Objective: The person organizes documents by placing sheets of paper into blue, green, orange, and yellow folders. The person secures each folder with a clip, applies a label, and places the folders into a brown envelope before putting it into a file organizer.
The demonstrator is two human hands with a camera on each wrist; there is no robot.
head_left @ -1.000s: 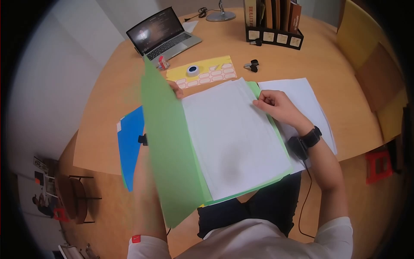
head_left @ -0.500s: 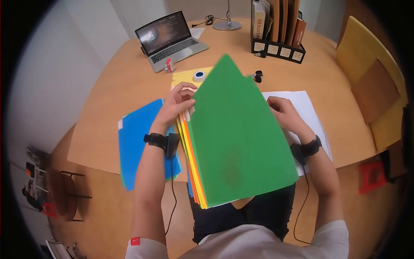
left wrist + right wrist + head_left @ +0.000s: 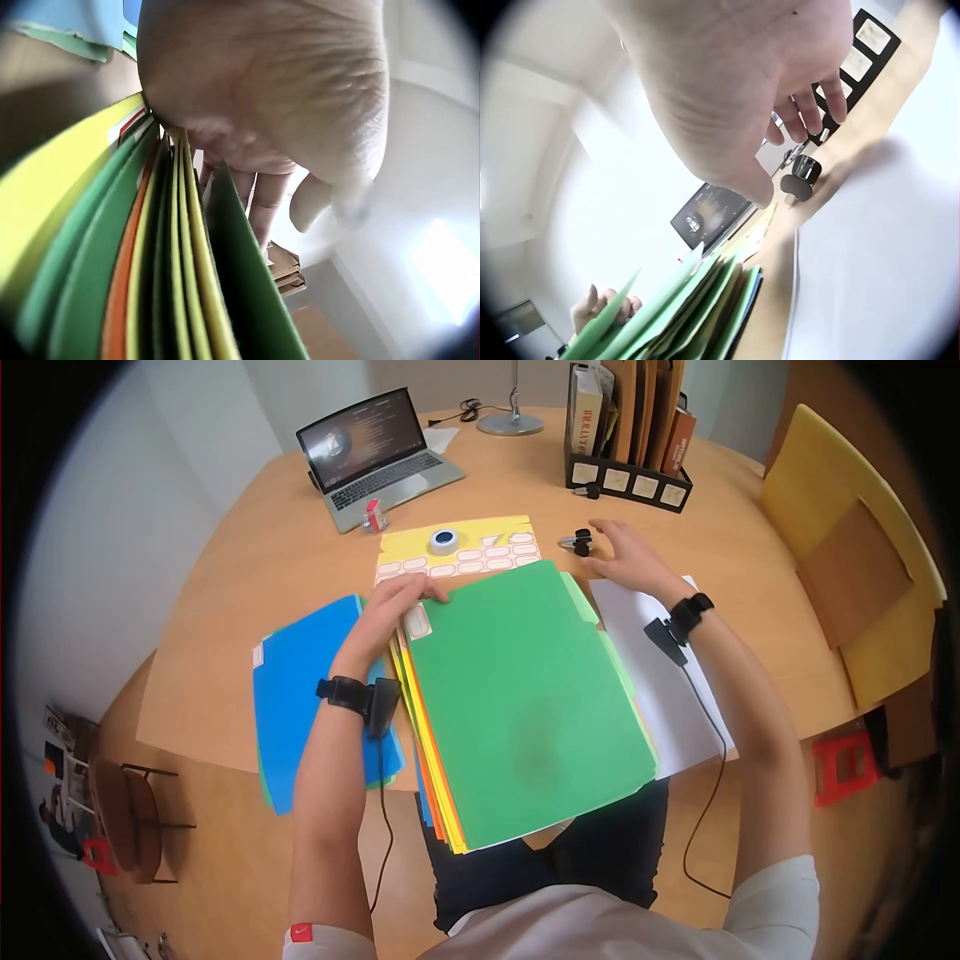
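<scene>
A stack of coloured file folders (image 3: pixel 530 700) lies at the front edge of the table over the person's lap, a green one on top and yellow, orange and blue edges showing on the left. The left hand (image 3: pixel 395 610) rests at its upper left corner, beside a white label, its fingers reaching over the top edge. In the left wrist view the palm (image 3: pixel 262 82) lies against the folder edges with fingers extended. The right hand (image 3: pixel 632 560) holds nothing and reaches beside black binder clips (image 3: pixel 580 542), fingers spread. The clips (image 3: pixel 801 178) appear just below its fingertips in the right wrist view.
Blue folders (image 3: pixel 310 700) lie left of the stack, white paper (image 3: pixel 665 680) right. Behind are a yellow sheet with labels (image 3: pixel 460 565), a tape roll (image 3: pixel 444 541), a small red-and-white item (image 3: pixel 374 516), a laptop (image 3: pixel 380 465) and a black file holder (image 3: pixel 630 485). A yellow chair (image 3: pixel 850 490) stands right.
The green cover has swung over from the left and now lies closed on the white sheets. The right hand has left the folder's right edge and moved up to the binder clips.
</scene>
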